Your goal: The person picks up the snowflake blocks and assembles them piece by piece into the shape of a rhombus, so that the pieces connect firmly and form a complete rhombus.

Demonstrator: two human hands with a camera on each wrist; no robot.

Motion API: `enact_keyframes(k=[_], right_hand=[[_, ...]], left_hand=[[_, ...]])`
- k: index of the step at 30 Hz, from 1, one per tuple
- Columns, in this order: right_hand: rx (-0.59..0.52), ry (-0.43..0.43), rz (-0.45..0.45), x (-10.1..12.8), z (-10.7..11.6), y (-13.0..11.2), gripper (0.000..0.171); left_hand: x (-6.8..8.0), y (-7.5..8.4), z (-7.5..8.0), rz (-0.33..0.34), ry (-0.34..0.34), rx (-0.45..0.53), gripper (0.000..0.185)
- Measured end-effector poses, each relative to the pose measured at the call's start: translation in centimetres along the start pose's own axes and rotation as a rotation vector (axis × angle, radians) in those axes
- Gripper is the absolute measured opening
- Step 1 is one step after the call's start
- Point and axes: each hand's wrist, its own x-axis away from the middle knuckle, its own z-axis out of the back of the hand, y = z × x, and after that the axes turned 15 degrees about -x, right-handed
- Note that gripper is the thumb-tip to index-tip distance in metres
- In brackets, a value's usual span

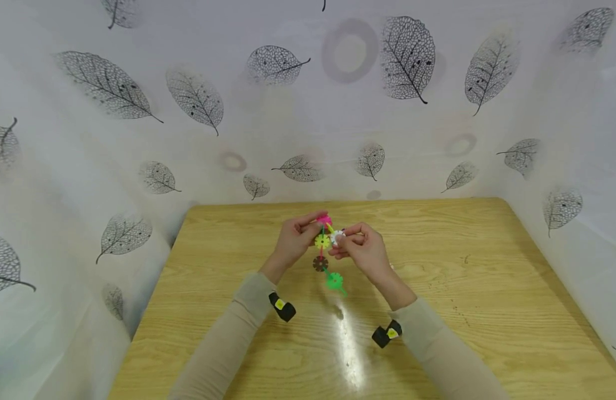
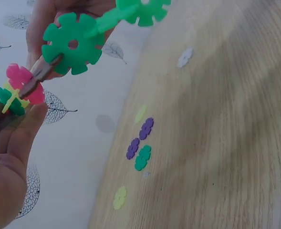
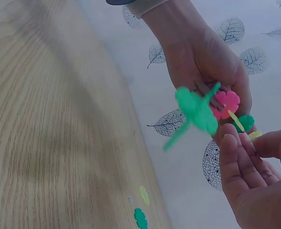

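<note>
**Ana:** Hands first: where are they, relative to the chain of plastic snowflake discs (image 1: 326, 250)?

**Ben:** Both sit at its upper end, above the middle of the pale wooden surface (image 1: 487, 266). The left hand (image 1: 294, 242) has its grip closed on the top of the chain, fingers pinching near the pink flower-shaped disc (image 1: 324, 220). The right hand (image 1: 364, 251) pinches a small white disc (image 1: 337, 237), held just beside the yellow disc (image 1: 322, 241) of the chain.

**Ana:** So how much of the build is done, would you say?

**Ben:** Several pieces are already slotted together. Below the yellow disc hangs a dark brown disc (image 1: 320, 263), then a large green disc (image 1: 334, 280) at the bottom, clear of the surface. In the left wrist view that green disc (image 2: 72, 44) looks firmly joined to a second green piece (image 2: 143, 9).

**Ana:** Is the white one in?

**Ben:** I cannot tell whether it is seated or only touching; I would judge it is not fully joined yet.

**Ana:** Anything left over?

**Ben:** Yes, beyond the chain, along the far edge of the surface, loose flat pieces lie: two purple discs (image 2: 140, 138), a teal disc (image 2: 142, 158), pale yellow-green ones (image 2: 119, 197) and a white one (image 2: 185, 57). So plenty seems unbuilt.
</note>
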Motion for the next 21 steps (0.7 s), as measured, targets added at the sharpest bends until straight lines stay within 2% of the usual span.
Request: enact_keyframes(k=[6, 13, 21], right_hand=[[-0.023, 0.052, -0.021, -0.13, -0.14, -0.15, 0.023], [-0.019, 0.025, -0.022, -0.05, 0.25, -0.52, 0.026], [0.021, -0.034, 0.009, -0.04, 0.74, -0.1, 0.026]], left_hand=[[-0.11, 0.02, -0.46, -0.026, 0.026, 0.0, 0.035], [-0.17, 0.28, -0.42, -0.005, 0.0, -0.034, 0.035], [-0.16, 0.11, -0.29, 0.136, -0.016, 0.163, 0.039]])
